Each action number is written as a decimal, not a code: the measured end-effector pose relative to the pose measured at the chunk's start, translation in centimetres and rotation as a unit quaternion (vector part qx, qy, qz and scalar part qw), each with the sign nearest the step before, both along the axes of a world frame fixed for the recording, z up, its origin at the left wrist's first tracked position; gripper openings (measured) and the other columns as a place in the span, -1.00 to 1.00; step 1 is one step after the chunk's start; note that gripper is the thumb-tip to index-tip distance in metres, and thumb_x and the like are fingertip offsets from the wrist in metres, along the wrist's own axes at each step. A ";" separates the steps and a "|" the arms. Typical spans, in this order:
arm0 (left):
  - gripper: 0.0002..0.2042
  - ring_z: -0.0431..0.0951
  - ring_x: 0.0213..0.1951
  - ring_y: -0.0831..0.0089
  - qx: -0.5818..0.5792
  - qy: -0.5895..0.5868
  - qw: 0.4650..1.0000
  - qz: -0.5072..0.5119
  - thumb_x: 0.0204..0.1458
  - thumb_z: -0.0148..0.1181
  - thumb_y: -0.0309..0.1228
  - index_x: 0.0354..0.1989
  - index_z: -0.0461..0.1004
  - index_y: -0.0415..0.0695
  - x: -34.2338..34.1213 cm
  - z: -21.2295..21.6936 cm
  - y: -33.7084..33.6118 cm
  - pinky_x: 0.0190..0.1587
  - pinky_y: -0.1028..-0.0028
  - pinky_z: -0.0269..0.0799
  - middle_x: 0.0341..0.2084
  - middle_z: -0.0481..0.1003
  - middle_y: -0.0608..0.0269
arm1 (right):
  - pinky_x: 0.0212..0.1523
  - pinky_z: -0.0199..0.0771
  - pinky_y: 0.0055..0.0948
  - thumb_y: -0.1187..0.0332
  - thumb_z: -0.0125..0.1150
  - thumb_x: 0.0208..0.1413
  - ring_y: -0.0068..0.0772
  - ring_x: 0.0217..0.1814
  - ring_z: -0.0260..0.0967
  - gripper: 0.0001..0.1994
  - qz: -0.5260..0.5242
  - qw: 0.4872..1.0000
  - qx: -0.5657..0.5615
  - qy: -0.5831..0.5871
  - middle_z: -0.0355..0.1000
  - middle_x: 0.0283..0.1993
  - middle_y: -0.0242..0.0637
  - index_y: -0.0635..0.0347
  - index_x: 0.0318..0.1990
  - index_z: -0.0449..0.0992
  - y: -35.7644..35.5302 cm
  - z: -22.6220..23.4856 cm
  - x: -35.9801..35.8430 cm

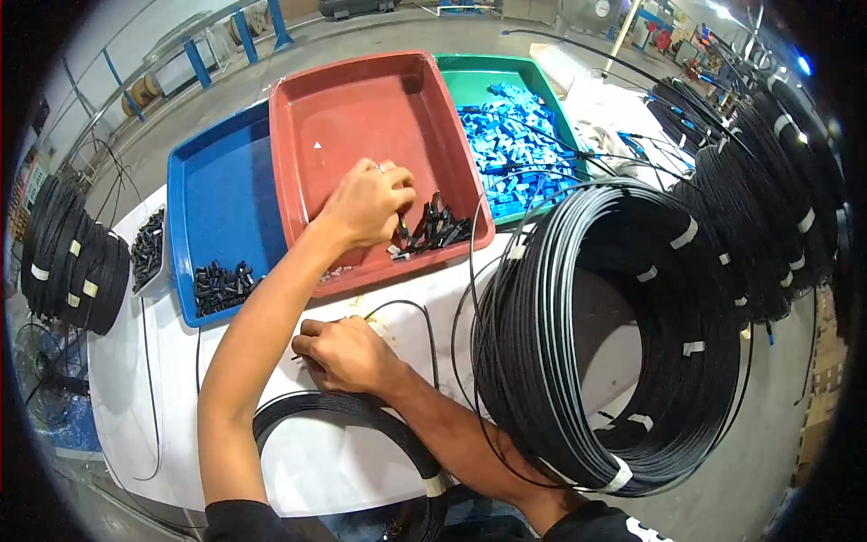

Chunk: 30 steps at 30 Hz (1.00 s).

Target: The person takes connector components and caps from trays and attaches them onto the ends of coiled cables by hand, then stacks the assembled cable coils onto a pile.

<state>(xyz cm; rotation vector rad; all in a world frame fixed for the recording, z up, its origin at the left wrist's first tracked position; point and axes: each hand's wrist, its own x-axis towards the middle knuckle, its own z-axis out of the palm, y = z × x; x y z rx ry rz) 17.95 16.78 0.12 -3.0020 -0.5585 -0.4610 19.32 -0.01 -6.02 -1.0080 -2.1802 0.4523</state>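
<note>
My left hand [368, 203] reaches into the red tray [352, 99], fingers bent and closed at a small pile of black plastic pieces [440, 228]. Whatever it pinches is mostly hidden by the fingers. Lower down, over the white table, my right hand [345, 355] is closed around the end of a thin black cable [424, 312]. A short dark tip pokes out on the left side of that fist. Beneath my right wrist lies a taped coil of black cable [339, 404], partly covered by my forearm.
Left of the red tray is a blue tray [221, 181] with small black parts [224, 287]. A green tray [470, 65] of blue connectors [519, 149] stands right. A tall cable coil [533, 361] rises beside my right arm. More coils stand far left [68, 257] and right [759, 217].
</note>
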 end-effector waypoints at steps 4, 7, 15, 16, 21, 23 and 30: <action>-0.72 0.50 0.04 0.21 -0.027 -0.122 0.976 -0.180 -0.28 0.11 -0.57 -0.32 0.60 -0.09 3.5 -0.1 -1.1 0.14 0.23 0.31 -0.10 0.55 0.21 | -0.43 0.51 -0.12 0.45 0.26 -0.17 -0.05 -0.42 0.48 -0.76 -0.023 0.999 0.013 0.025 0.47 -0.30 -0.22 0.17 -0.25 0.56 -0.1 -0.6 0.3; -0.68 0.49 0.03 0.22 -0.147 -0.020 0.967 -0.207 -0.34 0.10 -0.55 -0.31 0.62 -0.15 4.5 0.2 -2.4 0.14 0.26 0.30 -0.15 0.57 0.19 | -0.43 0.50 -0.13 0.44 0.26 -0.15 -0.07 -0.43 0.49 -0.74 -0.017 1.000 0.009 0.022 0.48 -0.28 -0.21 0.16 -0.21 0.56 -0.4 0.0 0.5; -0.84 0.50 -0.06 0.31 -0.033 -0.040 0.980 -0.192 -0.42 0.14 -0.46 -0.58 0.58 -0.15 1.6 -0.6 1.8 0.07 0.29 0.29 -0.31 0.55 0.25 | -0.41 0.50 -0.13 0.44 0.25 -0.14 -0.06 -0.41 0.50 -0.80 -0.008 1.000 -0.004 0.009 0.48 -0.29 -0.21 0.21 -0.28 0.57 -0.2 0.5 0.4; -0.84 0.50 -0.06 0.31 -0.034 -0.039 0.980 -0.192 -0.42 0.14 -0.46 -0.58 0.58 -0.15 1.1 -0.3 2.3 0.07 0.29 0.29 -0.31 0.55 0.25 | -0.38 0.51 -0.11 0.42 0.25 -0.14 -0.04 -0.40 0.50 -0.78 -0.003 1.000 -0.013 0.003 0.48 -0.30 -0.18 0.23 -0.27 0.56 -0.2 0.6 0.4; -0.84 0.49 0.01 0.37 0.096 -0.060 0.984 -0.135 -0.38 0.18 -0.42 -0.55 0.61 -0.10 0.7 0.3 2.4 0.13 0.26 0.26 -0.22 0.58 0.32 | -0.38 0.51 -0.10 0.42 0.25 -0.14 -0.05 -0.40 0.50 -0.80 -0.003 1.000 -0.014 0.000 0.47 -0.31 -0.18 0.22 -0.29 0.56 -0.1 0.6 0.4; -0.74 0.49 0.05 0.36 0.057 -0.026 0.986 -0.156 -0.28 0.21 -0.38 -0.33 0.67 -0.02 2.1 -0.1 1.4 0.11 0.25 0.29 -0.13 0.59 0.32 | -0.38 0.51 -0.10 0.42 0.25 -0.14 -0.05 -0.40 0.50 -0.80 -0.005 1.000 -0.010 -0.002 0.47 -0.32 -0.18 0.22 -0.29 0.56 -0.1 0.4 0.5; -0.64 0.46 -0.04 0.31 -0.069 0.062 0.982 -0.163 -0.18 0.33 -0.38 -0.11 0.61 -0.05 4.8 -0.3 -1.2 0.05 0.30 0.30 -0.23 0.52 0.28 | -0.39 0.50 -0.13 0.41 0.31 -0.19 -0.05 -0.41 0.51 -0.71 -0.016 1.000 -0.013 -0.017 0.50 -0.30 -0.20 0.14 -0.21 0.56 -0.4 0.7 0.5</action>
